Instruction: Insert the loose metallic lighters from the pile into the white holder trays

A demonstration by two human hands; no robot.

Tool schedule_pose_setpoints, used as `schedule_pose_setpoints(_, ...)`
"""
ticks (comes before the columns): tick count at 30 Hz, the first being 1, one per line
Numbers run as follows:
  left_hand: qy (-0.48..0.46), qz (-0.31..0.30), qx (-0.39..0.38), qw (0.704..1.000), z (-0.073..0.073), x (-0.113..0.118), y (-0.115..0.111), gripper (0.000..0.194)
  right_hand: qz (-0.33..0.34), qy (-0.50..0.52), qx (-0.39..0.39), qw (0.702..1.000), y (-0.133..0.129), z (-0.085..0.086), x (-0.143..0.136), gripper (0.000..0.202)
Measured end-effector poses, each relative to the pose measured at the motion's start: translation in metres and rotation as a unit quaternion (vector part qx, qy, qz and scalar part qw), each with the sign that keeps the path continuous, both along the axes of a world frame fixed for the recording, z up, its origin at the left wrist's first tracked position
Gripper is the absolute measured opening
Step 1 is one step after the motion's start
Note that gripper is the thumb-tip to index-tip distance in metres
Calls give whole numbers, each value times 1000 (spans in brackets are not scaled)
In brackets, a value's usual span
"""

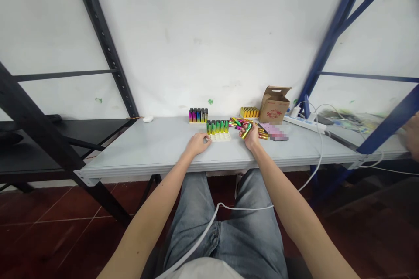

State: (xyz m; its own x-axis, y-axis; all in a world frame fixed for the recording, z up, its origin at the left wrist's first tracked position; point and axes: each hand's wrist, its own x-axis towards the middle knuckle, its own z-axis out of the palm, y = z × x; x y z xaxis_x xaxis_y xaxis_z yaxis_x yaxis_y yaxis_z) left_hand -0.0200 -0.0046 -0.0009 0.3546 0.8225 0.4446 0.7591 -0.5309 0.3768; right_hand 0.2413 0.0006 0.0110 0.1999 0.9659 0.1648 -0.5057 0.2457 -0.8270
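A white pegged tray [221, 137] lies in front of me with green-and-gold shiny tubes [218, 126] standing upright in its back row. My left hand [197, 144] is at the tray's left end, thumb and fingers curled in against its edge. To the right of the tray, my right hand [251, 136] is closed around a tilted green-and-gold tube [247, 130]; whether it holds more than one is hard to see. Beside and behind that hand lies a loose pile of similar metallic tubes [233, 123] in pink, gold and green.
Purple-and-gold tubes [198, 115] stand in another tray at the back. Behind the pile is a yellow block of tubes [249, 112], beside an open cardboard box [274, 105]. A phone [278, 132], a power strip [304, 123] and white cables are on the right.
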Motion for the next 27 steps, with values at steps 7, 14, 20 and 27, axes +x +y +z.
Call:
schedule_pose_setpoints(7, 0, 0, -1, 1000, 0, 0, -1, 20, 15, -18, -31, 999, -3, 2, 0, 45)
schedule_pose_setpoints(14, 0, 0, -5, 1000, -1, 0, 1, 21, 4, -14, -60, 998, 0, -1, 0, 39)
schedule_pose_setpoints(20, -2, -1, -2, 1000, -1, 0, 2, 20, -8, -22, -68, 997, -1, -2, -2, 32)
schedule_pose_setpoints(27, 1, 1, 0, 1000, -2, 0, 3, 21, -27, -46, -65, 996, -2, -2, -4, 27)
